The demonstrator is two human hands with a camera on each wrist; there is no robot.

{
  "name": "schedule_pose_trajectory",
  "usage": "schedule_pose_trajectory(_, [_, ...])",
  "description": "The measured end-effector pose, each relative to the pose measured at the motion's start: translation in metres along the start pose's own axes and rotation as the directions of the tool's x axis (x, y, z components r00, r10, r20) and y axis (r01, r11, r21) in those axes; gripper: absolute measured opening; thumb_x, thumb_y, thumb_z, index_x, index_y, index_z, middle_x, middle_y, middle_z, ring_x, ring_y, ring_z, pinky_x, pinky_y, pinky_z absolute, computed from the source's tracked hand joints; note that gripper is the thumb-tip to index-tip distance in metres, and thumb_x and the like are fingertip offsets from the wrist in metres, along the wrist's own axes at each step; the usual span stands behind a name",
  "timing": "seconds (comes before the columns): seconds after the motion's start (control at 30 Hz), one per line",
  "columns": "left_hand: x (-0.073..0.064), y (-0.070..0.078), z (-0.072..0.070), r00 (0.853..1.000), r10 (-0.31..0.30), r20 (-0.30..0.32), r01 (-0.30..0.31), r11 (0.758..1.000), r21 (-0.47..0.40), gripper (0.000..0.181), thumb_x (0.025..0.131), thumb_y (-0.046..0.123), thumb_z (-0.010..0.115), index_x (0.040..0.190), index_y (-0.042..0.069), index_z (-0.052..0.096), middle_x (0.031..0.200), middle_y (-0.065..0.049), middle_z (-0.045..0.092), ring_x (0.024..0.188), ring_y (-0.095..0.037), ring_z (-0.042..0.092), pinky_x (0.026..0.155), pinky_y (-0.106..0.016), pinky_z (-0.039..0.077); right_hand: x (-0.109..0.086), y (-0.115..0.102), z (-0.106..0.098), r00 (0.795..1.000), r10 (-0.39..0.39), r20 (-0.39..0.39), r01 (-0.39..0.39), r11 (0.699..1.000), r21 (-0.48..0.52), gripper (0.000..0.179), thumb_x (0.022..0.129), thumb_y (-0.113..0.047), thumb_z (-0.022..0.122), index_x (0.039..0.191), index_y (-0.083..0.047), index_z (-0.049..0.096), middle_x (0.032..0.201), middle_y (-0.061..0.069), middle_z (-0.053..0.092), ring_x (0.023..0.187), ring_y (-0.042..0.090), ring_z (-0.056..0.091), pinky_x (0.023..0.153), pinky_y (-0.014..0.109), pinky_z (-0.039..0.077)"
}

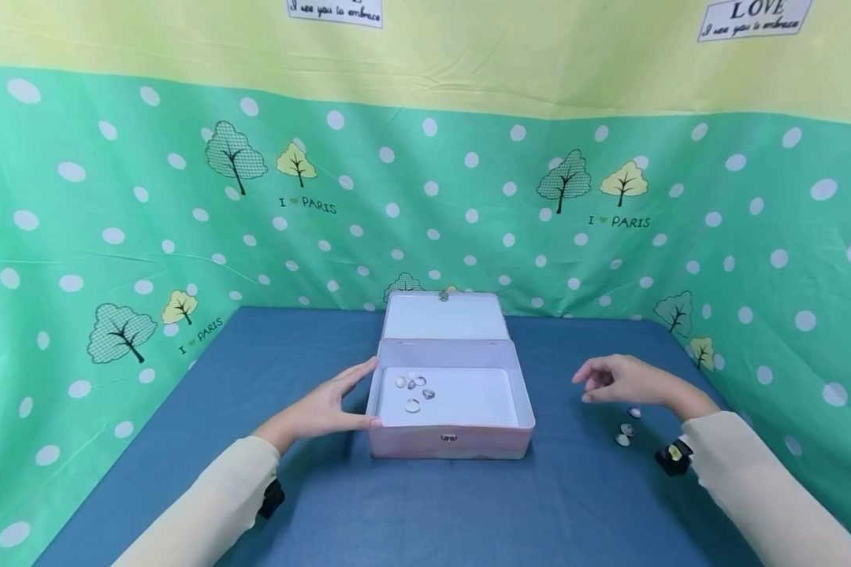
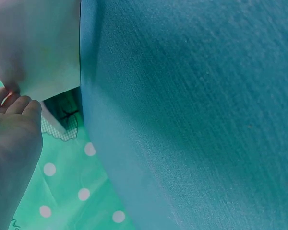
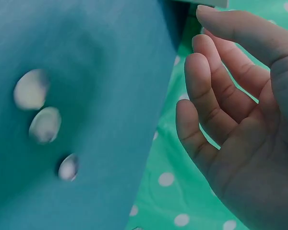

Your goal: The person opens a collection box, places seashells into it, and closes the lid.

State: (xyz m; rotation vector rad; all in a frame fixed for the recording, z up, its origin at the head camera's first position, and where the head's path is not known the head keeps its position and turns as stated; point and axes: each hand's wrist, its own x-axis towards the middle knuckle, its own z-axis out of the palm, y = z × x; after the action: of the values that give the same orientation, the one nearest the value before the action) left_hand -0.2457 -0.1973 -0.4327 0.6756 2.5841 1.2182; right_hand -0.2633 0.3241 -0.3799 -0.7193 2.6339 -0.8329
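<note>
A pale pink tin box (image 1: 454,442) stands with its lid (image 1: 443,316) tipped back. Several small seashells (image 1: 429,394) lie on the left part of its white floor. My left hand (image 1: 319,409) rests on the box's left side, thumb near the front corner and fingers spread towards the back; in the left wrist view its fingertips (image 2: 23,101) touch the wall. My right hand (image 1: 627,379) hovers right of the box, its fingers loosely bent with nothing between them. Below it on the table are three more seashells (image 3: 45,125), two close together and one apart.
A blue cloth (image 1: 425,512) covers the table. Behind it and at both sides hangs a green and yellow curtain (image 1: 468,189) with white dots and printed trees. A small clasp (image 1: 449,438) is on the box's front wall.
</note>
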Motion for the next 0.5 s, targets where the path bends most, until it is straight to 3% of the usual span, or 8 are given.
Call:
schedule_pose_trajectory(0.23, [0.000,0.000,0.001,1.000,0.000,-0.004,0.000,1.000,-0.009,0.100,0.083,0.046,0.081,0.161,0.026,0.023,0.166,-0.006,0.017,0.151,-0.034,0.014,0.110,-0.067,0.023,-0.020,0.020,0.006,0.999,0.020,0.028,-0.023,0.995,0.099,0.029,0.096,-0.014,0.069,0.119,0.002,0.064,0.091,0.004,0.063,0.070,0.020,0.058,0.062,0.031,0.050])
schedule_pose_trajectory(0.5, [0.001,0.000,0.000,1.000,-0.010,-0.009,0.010,1.000,-0.002,0.103,0.081,0.050,0.082,0.162,0.027,0.022,0.166,-0.005,0.016,0.151,-0.032,0.014,0.111,-0.066,0.023,-0.034,0.041,0.018,0.997,0.041,0.066,-0.050,0.988,0.149,0.024,0.096,-0.011,0.069,0.115,0.003,0.067,0.098,0.008,0.067,0.082,0.015,0.062,0.068,0.030,0.052])
